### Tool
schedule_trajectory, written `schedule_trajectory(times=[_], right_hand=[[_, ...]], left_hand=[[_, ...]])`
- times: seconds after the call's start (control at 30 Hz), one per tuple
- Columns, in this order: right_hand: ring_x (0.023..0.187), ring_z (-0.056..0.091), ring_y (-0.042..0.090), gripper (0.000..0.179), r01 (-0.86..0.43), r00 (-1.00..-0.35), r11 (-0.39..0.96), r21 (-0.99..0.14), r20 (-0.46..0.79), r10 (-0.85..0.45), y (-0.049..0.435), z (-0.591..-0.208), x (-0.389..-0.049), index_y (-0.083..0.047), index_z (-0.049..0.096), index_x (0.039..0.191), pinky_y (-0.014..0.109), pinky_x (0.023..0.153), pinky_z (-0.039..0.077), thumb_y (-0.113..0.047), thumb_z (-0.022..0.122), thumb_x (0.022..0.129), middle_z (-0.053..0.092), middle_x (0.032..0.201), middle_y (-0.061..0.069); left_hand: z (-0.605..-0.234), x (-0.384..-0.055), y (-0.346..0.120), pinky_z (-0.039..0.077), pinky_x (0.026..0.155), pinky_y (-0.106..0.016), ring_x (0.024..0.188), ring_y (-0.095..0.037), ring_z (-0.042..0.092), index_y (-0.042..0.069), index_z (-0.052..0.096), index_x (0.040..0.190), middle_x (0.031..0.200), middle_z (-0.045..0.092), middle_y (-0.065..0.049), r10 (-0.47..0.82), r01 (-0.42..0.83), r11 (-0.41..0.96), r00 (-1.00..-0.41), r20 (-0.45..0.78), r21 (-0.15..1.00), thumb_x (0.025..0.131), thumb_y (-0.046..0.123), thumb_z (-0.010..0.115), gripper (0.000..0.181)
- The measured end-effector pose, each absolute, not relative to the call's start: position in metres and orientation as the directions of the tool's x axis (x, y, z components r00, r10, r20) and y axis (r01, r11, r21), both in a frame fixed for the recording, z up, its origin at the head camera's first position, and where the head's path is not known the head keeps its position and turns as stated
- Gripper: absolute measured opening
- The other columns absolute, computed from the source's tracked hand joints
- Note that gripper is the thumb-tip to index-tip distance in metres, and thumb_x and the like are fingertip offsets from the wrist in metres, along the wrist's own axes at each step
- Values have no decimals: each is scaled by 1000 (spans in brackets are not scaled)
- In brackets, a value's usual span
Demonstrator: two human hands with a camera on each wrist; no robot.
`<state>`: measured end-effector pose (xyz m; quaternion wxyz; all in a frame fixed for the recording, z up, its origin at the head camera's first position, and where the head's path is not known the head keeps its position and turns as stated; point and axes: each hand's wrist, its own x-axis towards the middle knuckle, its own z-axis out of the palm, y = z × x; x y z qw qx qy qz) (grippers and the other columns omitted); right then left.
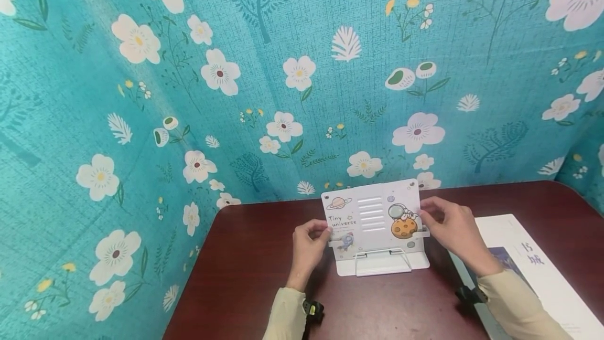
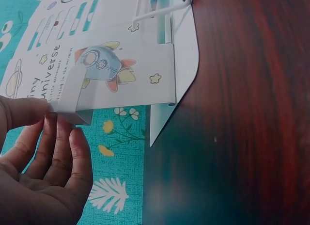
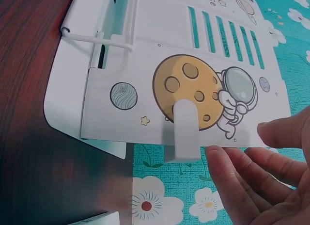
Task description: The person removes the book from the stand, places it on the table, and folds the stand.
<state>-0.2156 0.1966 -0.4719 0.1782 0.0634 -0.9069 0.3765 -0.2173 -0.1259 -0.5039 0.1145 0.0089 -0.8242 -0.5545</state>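
White rectangular metal bookstand [image 1: 373,241], long axis crosswise, stood between left hand [image 1: 308,248], pinching white bent side clip [image 2: 72,87], and right hand [image 1: 455,230], pinching opposite edge.

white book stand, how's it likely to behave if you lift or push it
The book stand will probably feel stiff, since its panel shows no sag. It is perhaps light for its size, as that panel looks thin and has slots cut through. A push near the top could tip it, because the panel rises well above the low base plate.
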Motion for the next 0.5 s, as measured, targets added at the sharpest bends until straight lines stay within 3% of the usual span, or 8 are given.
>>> schedule_trajectory(times=[0.23,0.5], right_hand=[[81,73,31,22,-237,-938,718,-654,346,6,197,-469,-214,1,73,112,23,60,50,-12,72,95,77,102,25],[84,74,33,28,-241,-939,720,-651,345,-2,194,-467,-212,3,72,117,26,61,52,-16,72,96,77,105,26]], left_hand=[[-503,-217,-130,57,70,-20,75,-8,72,11,81,95,95,81,-6,-93,123,386,-981,172,914,91,10,78,5],[-499,-220,-139,58,70,-20,74,-7,73,9,81,94,94,81,-8,-19,158,393,-983,180,906,89,9,79,6]])
